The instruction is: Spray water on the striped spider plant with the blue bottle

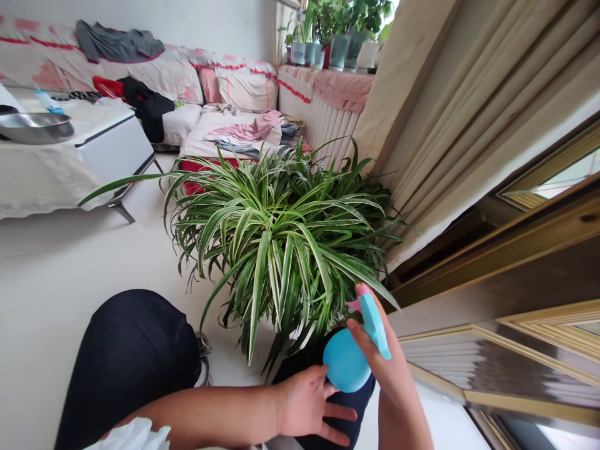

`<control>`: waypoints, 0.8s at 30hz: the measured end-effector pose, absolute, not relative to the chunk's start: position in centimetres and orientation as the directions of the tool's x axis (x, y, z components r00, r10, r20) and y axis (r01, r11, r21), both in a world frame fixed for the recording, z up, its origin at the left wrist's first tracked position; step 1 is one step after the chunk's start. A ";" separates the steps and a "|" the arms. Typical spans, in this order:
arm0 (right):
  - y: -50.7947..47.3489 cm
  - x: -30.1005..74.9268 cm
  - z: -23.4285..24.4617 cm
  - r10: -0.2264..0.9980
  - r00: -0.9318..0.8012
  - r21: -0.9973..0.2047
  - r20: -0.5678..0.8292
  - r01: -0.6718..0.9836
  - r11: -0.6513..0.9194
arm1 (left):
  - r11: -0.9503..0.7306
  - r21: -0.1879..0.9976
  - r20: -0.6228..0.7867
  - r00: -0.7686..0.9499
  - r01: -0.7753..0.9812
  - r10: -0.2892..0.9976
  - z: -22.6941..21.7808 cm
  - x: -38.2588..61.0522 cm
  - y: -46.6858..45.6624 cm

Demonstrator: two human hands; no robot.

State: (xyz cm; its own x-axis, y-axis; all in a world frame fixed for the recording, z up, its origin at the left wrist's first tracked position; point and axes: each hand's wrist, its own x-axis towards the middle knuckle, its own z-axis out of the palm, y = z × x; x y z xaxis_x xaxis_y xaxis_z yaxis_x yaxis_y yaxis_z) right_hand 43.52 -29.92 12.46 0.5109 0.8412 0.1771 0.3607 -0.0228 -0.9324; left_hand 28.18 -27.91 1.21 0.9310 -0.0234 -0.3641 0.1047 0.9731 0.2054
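Note:
A large spider plant [281, 237] with striped green leaves stands on the white floor in front of me. My right hand [394, 369] is wrapped round the head of a blue spray bottle [347, 359], with its nozzle toward the plant. Under and beside the bottle's round blue body lies my left hand [307, 406], fingers spread and touching it. My knee in dark trousers [126, 356] shows at the lower left.
A sofa [206, 81] with cushions and scattered clothes lines the back wall. A low white table [89, 150] with a metal bowl [32, 127] stands at the left. Potted plants [337, 31] sit on the radiator cover. Beige curtains [469, 106] and a wooden cabinet [506, 281] are on the right.

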 end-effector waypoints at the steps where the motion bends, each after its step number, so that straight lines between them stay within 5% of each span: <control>1: -29.9 43.8 12.4 0.870 0.464 -0.931 0.167 0.366 -0.016 | 0.974 0.198 -0.367 0.930 0.108 -0.029 1.2 28.2 -28.1; 9: -28.7 44.4 11.8 0.836 0.504 -0.875 0.214 0.480 -0.065 | 0.977 0.189 -0.361 0.932 0.100 -0.025 1.1 28.4 -28.3; 15: -27.9 44.5 12.1 0.744 0.647 -0.901 0.164 0.405 -0.154 | 0.971 0.233 -0.359 0.933 0.061 0.028 1.3 28.5 -28.1; 24: -27.2 45.2 10.9 0.885 0.448 -0.971 0.125 0.239 0.017 | 0.940 0.326 -0.439 0.896 0.099 0.058 0.2 28.7 -28.1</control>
State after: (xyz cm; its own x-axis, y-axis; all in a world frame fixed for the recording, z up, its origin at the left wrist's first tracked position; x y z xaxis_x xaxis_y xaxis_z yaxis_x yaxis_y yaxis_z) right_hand 45.25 -27.20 10.94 0.4479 0.8852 0.1255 0.2392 0.0166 -0.9708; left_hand 28.70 -28.13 0.21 0.8964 0.0583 -0.4395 0.0988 0.9401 0.3264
